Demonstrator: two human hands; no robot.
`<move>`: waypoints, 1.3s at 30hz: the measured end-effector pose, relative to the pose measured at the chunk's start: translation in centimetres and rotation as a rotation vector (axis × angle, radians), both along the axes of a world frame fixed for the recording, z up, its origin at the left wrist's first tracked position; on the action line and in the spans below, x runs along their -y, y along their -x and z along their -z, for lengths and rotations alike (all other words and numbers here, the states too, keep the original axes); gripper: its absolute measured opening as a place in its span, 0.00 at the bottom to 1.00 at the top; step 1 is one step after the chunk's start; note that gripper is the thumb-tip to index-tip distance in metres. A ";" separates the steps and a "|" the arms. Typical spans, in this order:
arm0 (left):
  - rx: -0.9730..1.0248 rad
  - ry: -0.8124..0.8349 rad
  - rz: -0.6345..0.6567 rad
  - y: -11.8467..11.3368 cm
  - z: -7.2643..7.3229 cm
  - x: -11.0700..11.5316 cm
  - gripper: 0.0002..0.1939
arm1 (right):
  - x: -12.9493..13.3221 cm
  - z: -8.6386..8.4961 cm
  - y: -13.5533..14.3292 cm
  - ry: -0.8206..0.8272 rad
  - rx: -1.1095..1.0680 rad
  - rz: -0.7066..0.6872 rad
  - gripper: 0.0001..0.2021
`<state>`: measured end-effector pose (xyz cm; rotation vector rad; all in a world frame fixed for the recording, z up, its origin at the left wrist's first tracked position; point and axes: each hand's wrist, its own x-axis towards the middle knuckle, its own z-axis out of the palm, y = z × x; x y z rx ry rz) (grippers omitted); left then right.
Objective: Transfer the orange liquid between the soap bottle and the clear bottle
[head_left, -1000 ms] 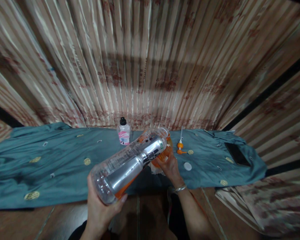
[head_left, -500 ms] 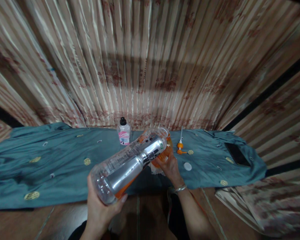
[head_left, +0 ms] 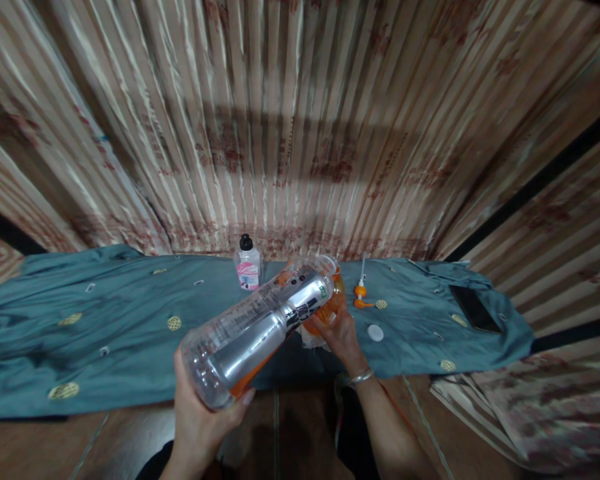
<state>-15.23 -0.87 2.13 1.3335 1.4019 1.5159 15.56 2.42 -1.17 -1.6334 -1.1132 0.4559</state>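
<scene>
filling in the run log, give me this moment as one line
left hand: holds tilted clear plastic bottle by base | right hand: steadies orange round container under bottle mouth | nearby: white cap, orange pump head on teal cloth

I see a large clear plastic bottle (head_left: 260, 327) with a silver and black label, tipped steeply, its base toward me and its open mouth angled down and away. That mouth meets a smaller orange bottle (head_left: 330, 303) standing on the teal cloth. Orange liquid lies along the big bottle's lower side.
</scene>
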 end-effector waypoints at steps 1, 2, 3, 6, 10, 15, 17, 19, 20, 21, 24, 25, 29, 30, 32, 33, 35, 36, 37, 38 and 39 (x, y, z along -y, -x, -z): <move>-0.018 -0.008 0.003 0.0 0.0 0.0 0.53 | 0.0 0.0 0.0 0.002 0.010 0.001 0.33; -0.033 -0.012 0.003 -0.1 0.0 0.0 0.53 | 0.0 0.1 -0.1 0.005 0.020 0.005 0.33; -0.041 -0.014 0.009 -0.2 -0.1 0.0 0.52 | 0.0 0.1 -0.1 0.009 0.029 0.011 0.34; -0.003 -0.012 -0.056 -1.2 -0.7 0.7 0.47 | 0.0 0.2 -0.3 0.018 0.044 0.011 0.35; 0.036 -0.018 -0.090 -2.2 -1.5 1.4 0.46 | -0.1 0.3 -0.3 0.010 0.059 0.012 0.33; -0.074 -0.005 0.041 -0.1 -0.2 0.2 0.47 | -0.2 0.5 -0.5 0.004 0.048 -0.002 0.33; -0.068 0.008 0.044 0.9 0.6 -0.3 0.50 | -0.2 0.6 -0.5 0.004 0.043 0.009 0.32; -0.046 0.019 0.040 1.3 1.1 -0.5 0.51 | -0.2 0.6 -0.4 0.004 0.037 0.014 0.32; -0.043 0.018 0.043 1.4 1.2 -0.5 0.50 | -0.2 0.6 -0.4 0.002 0.033 0.013 0.32; -0.046 0.010 0.050 1.3 1.3 -0.4 0.49 | -0.2 0.5 -0.4 -0.002 0.030 0.009 0.32; -0.050 -0.020 0.052 1.1 1.3 -0.2 0.46 | -0.1 0.5 -0.3 -0.015 0.028 -0.003 0.32; -0.044 -0.020 0.056 1.0 1.4 -0.1 0.46 | -0.2 0.5 -0.3 -0.016 0.029 -0.003 0.33; -0.036 -0.011 0.059 1.1 1.7 -0.2 0.48 | -0.2 0.5 -0.3 0.004 0.033 0.001 0.34; -0.033 -0.017 0.053 1.1 1.7 -0.2 0.48 | -0.2 0.5 -0.3 0.016 0.037 0.005 0.34; -0.027 -0.026 0.047 1.2 1.8 -0.2 0.49 | -0.2 0.5 -0.4 0.032 0.042 0.013 0.35; -0.027 -0.024 0.050 1.2 1.8 -0.2 0.50 | -0.2 0.5 -0.4 0.029 0.040 0.013 0.35; -0.025 -0.014 0.049 1.2 1.7 -0.2 0.51 | -0.1 0.5 -0.4 0.012 0.033 -0.001 0.34; -0.024 -0.006 0.043 1.2 1.6 -0.2 0.51 | -0.1 0.5 -0.4 0.005 0.031 -0.008 0.33; -0.020 0.006 0.038 1.1 1.5 -0.3 0.52 | -0.1 0.5 -0.3 0.002 0.031 -0.009 0.32; -0.012 0.020 0.031 1.1 1.3 -0.3 0.52 | -0.1 0.5 -0.3 0.002 0.032 -0.006 0.32; -0.006 0.039 0.027 1.0 1.0 -0.3 0.52 | -0.1 0.6 -0.3 0.002 0.031 0.000 0.32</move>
